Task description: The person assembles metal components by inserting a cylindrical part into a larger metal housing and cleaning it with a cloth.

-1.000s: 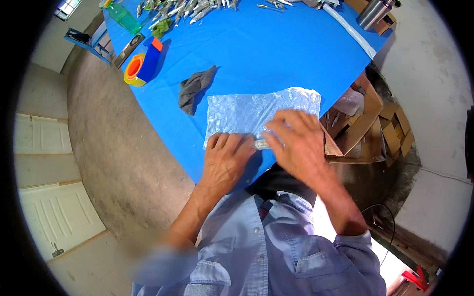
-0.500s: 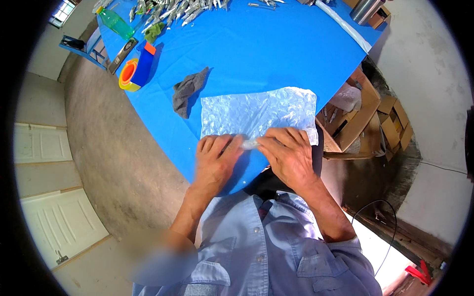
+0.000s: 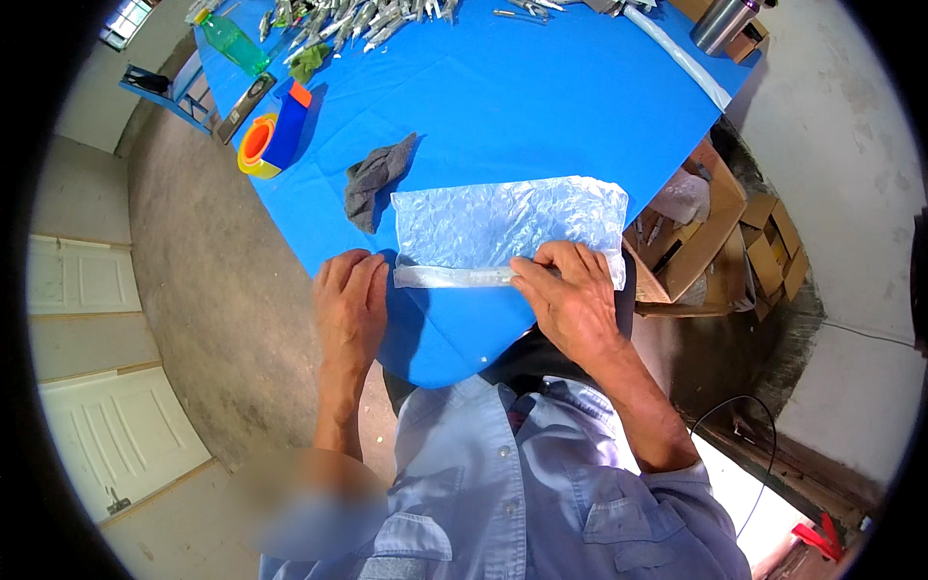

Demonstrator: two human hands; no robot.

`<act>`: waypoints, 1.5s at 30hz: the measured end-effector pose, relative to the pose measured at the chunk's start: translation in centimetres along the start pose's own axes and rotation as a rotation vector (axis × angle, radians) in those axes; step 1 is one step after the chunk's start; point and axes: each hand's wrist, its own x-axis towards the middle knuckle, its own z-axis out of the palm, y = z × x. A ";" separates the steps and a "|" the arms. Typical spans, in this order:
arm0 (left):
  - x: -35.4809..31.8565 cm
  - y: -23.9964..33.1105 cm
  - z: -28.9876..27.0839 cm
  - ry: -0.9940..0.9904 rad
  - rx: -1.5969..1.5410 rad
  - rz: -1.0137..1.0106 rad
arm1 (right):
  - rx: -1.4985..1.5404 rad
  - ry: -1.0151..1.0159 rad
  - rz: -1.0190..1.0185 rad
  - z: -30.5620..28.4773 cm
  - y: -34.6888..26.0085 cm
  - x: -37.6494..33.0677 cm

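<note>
Right fingers (image 3: pixel 530 273) pinch plastic sheeting (image 3: pixel 512 224) at its rolled near edge; left fingers (image 3: pixel 344 269), grip unclear, sit just left.

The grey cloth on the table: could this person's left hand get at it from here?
Probably yes. The left hand is close by, and only blue table cover shows between it and the grey cloth; the clear plastic wrap lies to the right.

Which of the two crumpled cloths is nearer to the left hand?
The dark grey cloth, beside the left corner of the clear plastic sheet. It lies nearer the left hand; the green cloth lies far up the table, by the green bottle.
</note>
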 end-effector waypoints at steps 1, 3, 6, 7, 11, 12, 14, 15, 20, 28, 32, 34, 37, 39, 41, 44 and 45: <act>0.3 0.6 -0.5 0.000 0.011 0.033 | -0.001 -0.005 -0.003 0.0 0.1 0.0; 0.8 2.9 -0.9 0.005 0.035 0.098 | -0.021 -0.045 0.004 -0.1 0.4 0.2; 1.2 7.2 0.5 -0.033 -0.128 0.256 | 0.008 -0.057 0.001 -0.3 1.2 0.6; 1.2 8.0 1.2 -0.062 -0.157 0.271 | 0.026 -0.056 0.002 -0.3 1.3 0.6; 1.6 8.2 3.5 -0.131 -0.175 0.314 | 0.064 -0.077 0.016 -0.6 1.0 1.3; 1.9 8.1 3.6 -0.130 -0.183 0.319 | 0.067 -0.074 0.028 -0.4 1.1 1.3; 2.4 7.9 3.7 -0.138 -0.209 0.323 | 0.066 -0.042 0.046 -0.3 1.3 1.1; 2.6 7.8 3.8 -0.143 -0.224 0.321 | 0.063 -0.014 0.048 -0.2 1.3 1.0; 3.3 7.2 4.5 -0.139 -0.249 0.317 | 0.012 0.038 0.025 -0.4 1.2 0.8; 4.5 7.2 5.0 -0.127 -0.221 0.280 | -0.147 0.006 -0.009 -2.0 2.5 1.5; 5.4 7.1 5.4 -0.159 -0.273 0.256 | -0.187 0.070 -0.048 -1.8 1.5 2.2; 6.2 7.1 5.4 -0.162 -0.289 0.260 | -0.172 0.087 -0.072 -1.6 0.2 2.7; 6.7 7.3 5.3 -0.178 -0.275 0.258 | -0.156 0.081 -0.053 0.4 -0.2 2.4; 6.5 7.2 5.6 -0.157 -0.280 0.237 | -0.177 0.132 -0.053 0.9 -0.2 2.6; 6.2 7.2 5.9 -0.112 -0.258 0.240 | -0.169 0.163 -0.067 1.3 0.5 2.8; 5.2 6.8 6.2 -0.051 -0.179 0.269 | -0.104 0.120 -0.072 1.3 0.9 3.3; 5.0 7.0 6.1 -0.032 -0.179 0.284 | -0.094 0.101 -0.067 1.0 1.0 3.5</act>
